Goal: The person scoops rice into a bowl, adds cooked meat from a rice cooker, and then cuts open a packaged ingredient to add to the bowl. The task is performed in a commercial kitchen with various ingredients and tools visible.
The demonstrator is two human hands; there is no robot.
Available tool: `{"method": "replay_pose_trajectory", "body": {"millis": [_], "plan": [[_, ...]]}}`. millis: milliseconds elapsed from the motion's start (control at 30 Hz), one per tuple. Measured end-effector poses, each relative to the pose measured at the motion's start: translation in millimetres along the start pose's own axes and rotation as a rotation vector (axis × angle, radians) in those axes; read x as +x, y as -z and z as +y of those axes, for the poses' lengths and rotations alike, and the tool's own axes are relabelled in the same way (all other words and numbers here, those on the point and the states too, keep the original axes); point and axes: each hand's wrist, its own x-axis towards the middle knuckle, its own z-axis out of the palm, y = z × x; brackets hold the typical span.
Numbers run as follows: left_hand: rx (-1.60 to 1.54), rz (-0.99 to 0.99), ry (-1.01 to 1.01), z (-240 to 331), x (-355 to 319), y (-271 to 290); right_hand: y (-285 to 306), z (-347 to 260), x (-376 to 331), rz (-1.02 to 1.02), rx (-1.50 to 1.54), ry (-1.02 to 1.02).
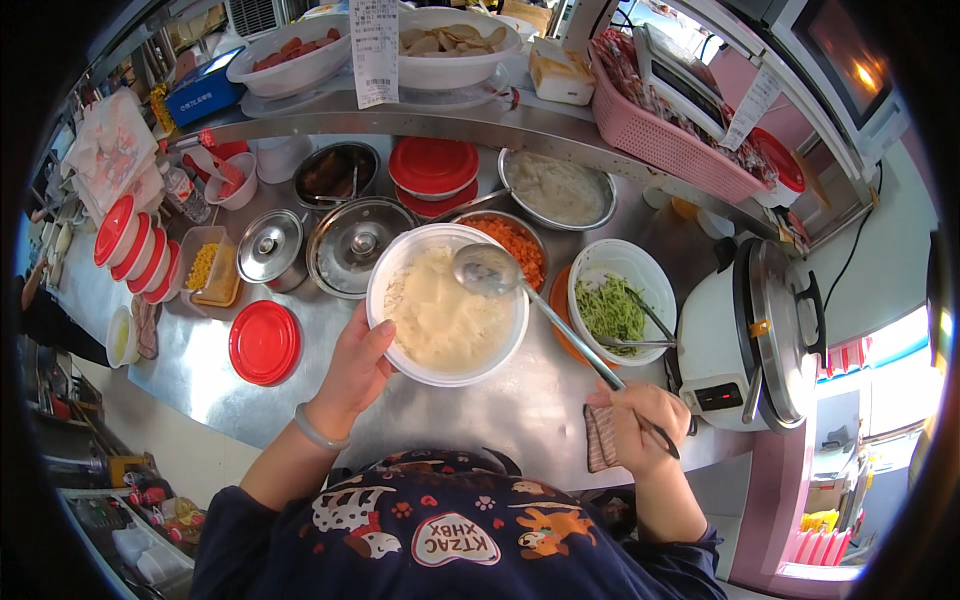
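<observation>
My left hand [352,362] grips the left side of a white round bowl [450,378], thumb over its rim. Pale yellow, soft-looking food [455,315] fills much of the bowl. My right hand [645,422] is closed around the handle of a metal ladle [572,347]. The ladle's head is over the far right part of the bowl; whether it touches the food I cannot tell. Just beyond the bowl are diced carrots [512,245] in a metal bowl. A white tub [655,270] to the right holds shredded green vegetable and tongs.
A striped cloth [601,440] lies by my right hand, near a white cooker [715,340]. Left are a red lid [264,342], lidded metal pots [272,248], a corn container [222,285] and stacked red-lidded bowls [130,245]. A shelf [440,120] spans the back.
</observation>
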Motion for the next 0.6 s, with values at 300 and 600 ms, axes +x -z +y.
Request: {"method": "replay_pose_trajectory", "body": {"millis": [300,600], "plan": [[0.057,0.079,-0.033,-1.5,7.4,3.3,-14.0,23.5,-3.2,0.390,0.655,-0.692],[0.083,0.098,-0.047,0.2,18.8,3.2,-36.9,185.7,28.3,0.851,1.091,-1.247]]}}
